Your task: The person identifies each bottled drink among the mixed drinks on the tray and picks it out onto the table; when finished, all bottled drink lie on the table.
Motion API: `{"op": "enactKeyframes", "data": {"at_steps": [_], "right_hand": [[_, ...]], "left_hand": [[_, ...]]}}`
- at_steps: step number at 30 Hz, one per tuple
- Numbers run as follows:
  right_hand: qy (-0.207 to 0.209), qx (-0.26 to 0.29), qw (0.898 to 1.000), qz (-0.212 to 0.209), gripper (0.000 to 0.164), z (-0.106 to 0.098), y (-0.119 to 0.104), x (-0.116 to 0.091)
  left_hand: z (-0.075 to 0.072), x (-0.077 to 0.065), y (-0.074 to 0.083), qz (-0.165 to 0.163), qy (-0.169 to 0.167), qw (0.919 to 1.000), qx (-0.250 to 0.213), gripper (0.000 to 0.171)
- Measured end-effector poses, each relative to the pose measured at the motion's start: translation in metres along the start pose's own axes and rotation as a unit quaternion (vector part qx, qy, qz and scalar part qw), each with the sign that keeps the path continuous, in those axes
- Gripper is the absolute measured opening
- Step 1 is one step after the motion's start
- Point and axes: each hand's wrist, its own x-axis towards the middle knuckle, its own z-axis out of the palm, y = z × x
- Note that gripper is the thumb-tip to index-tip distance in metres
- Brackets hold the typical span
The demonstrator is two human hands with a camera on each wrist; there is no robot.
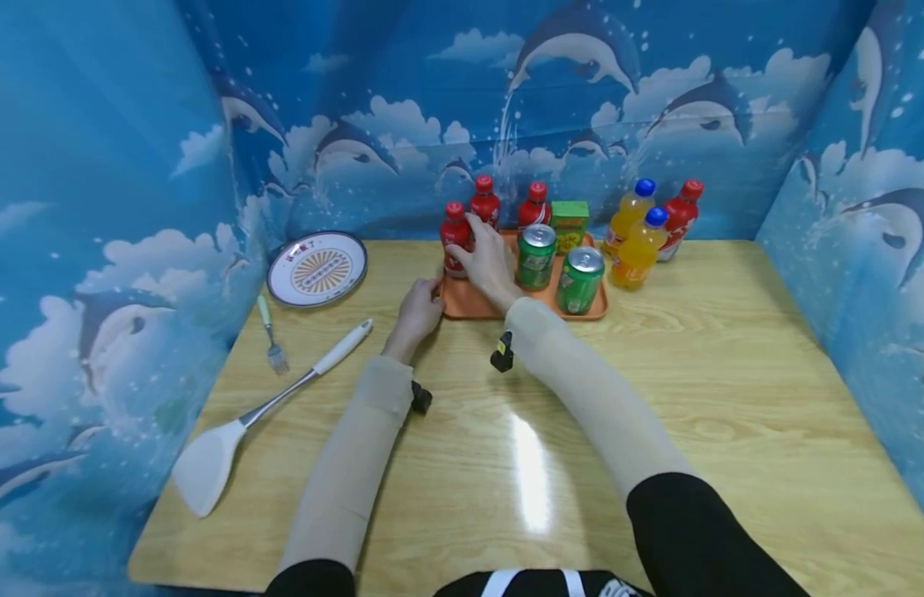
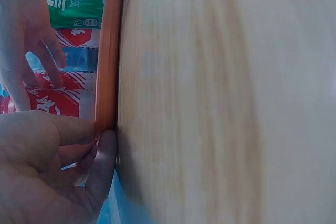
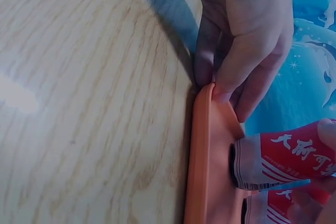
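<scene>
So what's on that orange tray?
Two green cans, a green box and at least two red bottles, one in the right hand. A can hides where a third red bottle stands.

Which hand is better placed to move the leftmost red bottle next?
Probably the right hand: it grips the leftmost red bottle, while the left hand pinches the orange tray by its corner.

Upper red bottle (image 3: 294, 156), right wrist view: white label characters read 天府可 — remainder cut off; barcode near base. Second red bottle (image 3: 275, 208): 天 legible. Green can (image 2: 76, 3), left wrist view, and plate (image 1: 318, 269), head view: characters present — not reliably legible.
</scene>
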Motion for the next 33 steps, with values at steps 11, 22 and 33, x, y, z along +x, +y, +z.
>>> {"op": "enactKeyframes", "data": {"at_steps": [11, 22, 33], "right_hand": [[0.024, 0.036, 0.999, -0.012, 0.068, -0.011, 0.0, -0.003], [-0.007, 0.138, 0.99, -0.005, 0.07, -0.034, -0.006, -0.01], [-0.108, 0.277, 0.954, 0.022, 0.071, -0.071, -0.016, -0.022]], "left_hand": [[0.001, -0.002, 0.001, 0.0, 0.002, 1.0, -0.006, 0.055], [0.001, -0.002, -0.002, -0.001, 0.001, 0.9998, -0.019, 0.055], [0.0, 0.001, -0.002, 0.002, -0.003, 0.9999, -0.014, 0.055]]}}
